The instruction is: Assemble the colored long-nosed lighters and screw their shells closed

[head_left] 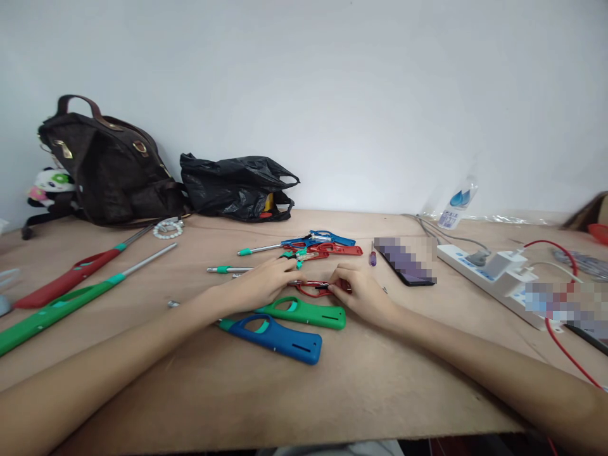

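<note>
An opened red lighter casing (308, 292) lies on the table between my hands, a small black part (322, 287) inside it. My left hand (268, 280) bends over the casing's left end, fingertips closed on it. At the right end, the thumb and fingers of my right hand (360, 292) are pinched together beside the black part; what they hold is mostly hidden. Just in front lie a green gas lighter (316, 313) and a blue gas lighter (285, 339), partly under my left forearm. Behind my hands are opened blue casings (339, 239) and another red casing (349, 249) with loose inner parts.
A purple-handled screwdriver (373, 256) and a phone (409, 269) lie to the right, before a white power strip (484, 278). Long red (71, 278) and green lighters (61, 311) lie left. A dark backpack (118, 171), black plastic bag (228, 187) and bottle (458, 202) stand along the wall.
</note>
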A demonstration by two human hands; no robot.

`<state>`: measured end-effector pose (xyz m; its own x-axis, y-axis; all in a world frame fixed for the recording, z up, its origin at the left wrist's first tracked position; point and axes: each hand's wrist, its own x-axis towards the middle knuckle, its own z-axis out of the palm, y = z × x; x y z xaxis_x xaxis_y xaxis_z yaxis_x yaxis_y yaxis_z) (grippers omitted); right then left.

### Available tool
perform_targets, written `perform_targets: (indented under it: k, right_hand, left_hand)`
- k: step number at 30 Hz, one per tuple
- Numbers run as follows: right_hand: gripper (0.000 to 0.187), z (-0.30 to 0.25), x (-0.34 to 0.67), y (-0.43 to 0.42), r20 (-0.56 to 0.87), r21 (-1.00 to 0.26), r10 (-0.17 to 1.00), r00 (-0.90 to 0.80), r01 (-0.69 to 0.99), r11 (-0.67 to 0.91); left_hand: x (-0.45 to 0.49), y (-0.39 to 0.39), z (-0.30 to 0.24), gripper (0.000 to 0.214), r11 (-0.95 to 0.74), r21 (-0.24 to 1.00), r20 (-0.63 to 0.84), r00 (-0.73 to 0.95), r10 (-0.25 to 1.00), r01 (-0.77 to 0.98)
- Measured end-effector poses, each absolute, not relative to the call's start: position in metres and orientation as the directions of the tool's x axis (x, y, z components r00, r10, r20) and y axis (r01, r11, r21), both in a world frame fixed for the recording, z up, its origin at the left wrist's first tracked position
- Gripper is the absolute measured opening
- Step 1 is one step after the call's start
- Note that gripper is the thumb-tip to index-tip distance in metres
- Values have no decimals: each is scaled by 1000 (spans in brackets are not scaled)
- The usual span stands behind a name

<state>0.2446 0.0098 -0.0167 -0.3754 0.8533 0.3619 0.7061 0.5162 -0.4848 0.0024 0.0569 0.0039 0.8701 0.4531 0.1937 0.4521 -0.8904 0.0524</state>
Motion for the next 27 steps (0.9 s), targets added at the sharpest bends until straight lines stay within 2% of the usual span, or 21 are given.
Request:
perform_targets:
  k: [4,8,12,16,20,24,27]
  right_hand:
    - [12,-18,245,11,346,-503,865,-363,707,497]
    - [14,-19,245,11,361,-482,852,-381,706,520]
    - [13,-19,246,11,373,-461,839,-395,706,537]
    - [13,-19,246,10,381,-449,833,-401,707,546]
    - [13,-19,246,10,391,-440,825,-407,705,556]
    - [14,-19,245,10,397,-438,822,-408,703,561]
    - [14,-20,245,11,399,-437,818,-414,698,567]
  left_hand:
    - [3,54,8,37,-865,148,177,848,500,479]
    - [-2,57,11,31,-813,304,147,818,556,497]
    - [-10,67,15,28,-765,396,201,764,613,508]
    - [-20,80,20,20,-753,330,272,706,654,570]
    - [-27,89,22,22,-781,248,270,733,624,573]
    - [-19,94,17,26,-853,161,287,804,522,496]
    - [-5,98,11,29,-905,-35,251,880,403,425]
